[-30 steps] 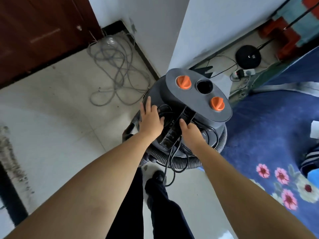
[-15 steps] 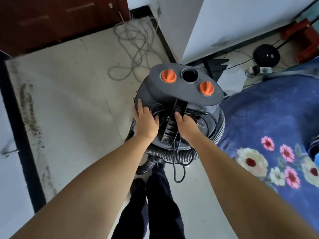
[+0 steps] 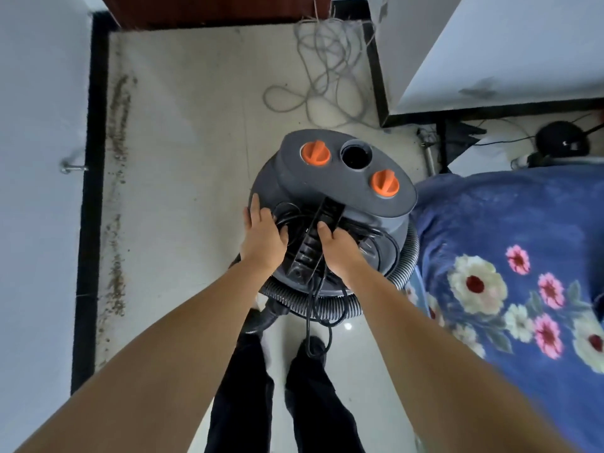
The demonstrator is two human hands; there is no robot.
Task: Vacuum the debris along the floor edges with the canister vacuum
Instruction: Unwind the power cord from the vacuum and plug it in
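A grey canister vacuum (image 3: 330,184) with two orange knobs stands on the tiled floor in front of my feet. Its ribbed hose (image 3: 346,310) is coiled around the body and a black power cord (image 3: 318,305) is bundled on top and hangs down. My left hand (image 3: 263,238) lies flat on the left of the lid, fingers on the cord bundle. My right hand (image 3: 338,245) is closed around the black carry handle (image 3: 310,246). A strip of brown debris (image 3: 116,197) runs along the left wall's black baseboard.
A tangle of grey cable (image 3: 327,70) lies on the floor ahead near a wooden door (image 3: 212,8). A white wall corner (image 3: 385,93) juts in on the right. A blue flowered blanket (image 3: 510,256) fills the right side. A metal hook (image 3: 70,166) sticks out of the left wall.
My view has swung left, bringing the left wall and the debris strip fully into sight. Both hands have stayed on top of the vacuum.
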